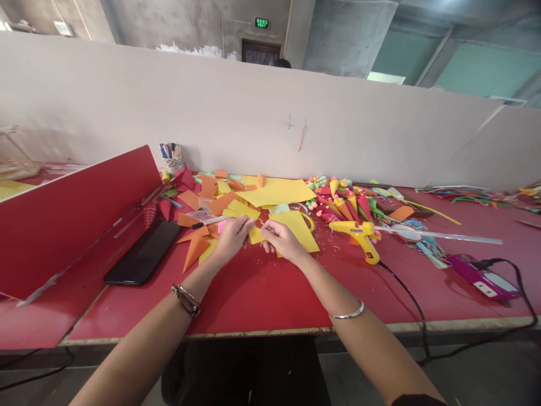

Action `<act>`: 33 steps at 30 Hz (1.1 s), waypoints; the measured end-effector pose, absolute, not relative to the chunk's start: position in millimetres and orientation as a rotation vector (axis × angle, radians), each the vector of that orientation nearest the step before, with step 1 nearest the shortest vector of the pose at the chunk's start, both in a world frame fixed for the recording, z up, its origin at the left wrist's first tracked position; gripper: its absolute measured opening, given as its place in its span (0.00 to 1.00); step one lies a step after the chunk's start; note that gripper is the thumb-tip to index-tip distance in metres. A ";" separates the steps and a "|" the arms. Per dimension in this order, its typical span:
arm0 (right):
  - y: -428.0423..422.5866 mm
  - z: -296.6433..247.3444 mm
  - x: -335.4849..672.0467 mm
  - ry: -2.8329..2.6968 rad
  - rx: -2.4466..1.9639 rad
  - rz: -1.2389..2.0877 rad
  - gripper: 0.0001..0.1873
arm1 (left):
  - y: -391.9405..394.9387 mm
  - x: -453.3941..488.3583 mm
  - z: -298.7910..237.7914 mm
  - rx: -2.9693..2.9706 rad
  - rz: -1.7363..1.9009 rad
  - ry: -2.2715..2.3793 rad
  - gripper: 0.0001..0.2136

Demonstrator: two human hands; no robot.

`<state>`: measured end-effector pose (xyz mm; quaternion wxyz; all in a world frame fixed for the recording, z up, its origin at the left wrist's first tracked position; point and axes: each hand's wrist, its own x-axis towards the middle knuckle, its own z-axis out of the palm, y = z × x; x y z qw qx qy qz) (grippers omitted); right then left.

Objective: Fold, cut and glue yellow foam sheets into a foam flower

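Note:
My left hand [233, 237] and my right hand [281, 239] meet over the red table [262, 293], both with fingers pinched together. Between them sits a small yellow paper piece [255, 234], held by the fingertips of both hands. A thin pale stick shows above my right fingers. Around the hands lie yellow sheets [276, 192] and orange paper cut-outs [194, 248]. A bracelet is on each wrist.
A yellow glue gun [359, 234] with a black cord lies right of my hands, beside rolled paper cones [344, 206]. A black phone [143, 254] rests at the left near a red divider [71, 214]. A purple device [484, 279] lies far right. A pen cup [171, 158] stands by the back wall.

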<state>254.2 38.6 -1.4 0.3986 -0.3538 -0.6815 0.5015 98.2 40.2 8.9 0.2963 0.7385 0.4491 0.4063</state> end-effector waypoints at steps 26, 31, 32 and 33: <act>39.0 -4.3 250.4 -1.588 -0.925 1.230 0.20 | 40.8 99.9 8.1 1.724 1.156 1.105 0.15; 37.2 -1.7 250.0 -1.671 -0.878 1.300 0.22 | 39.4 102.0 7.2 1.635 1.142 1.039 0.14; 36.9 -1.7 249.7 -1.681 -0.888 1.291 0.23 | 39.3 102.6 7.1 1.629 1.142 1.028 0.13; 36.8 -2.0 249.3 -1.685 -0.906 1.270 0.23 | 39.4 103.2 6.8 1.625 1.140 1.017 0.13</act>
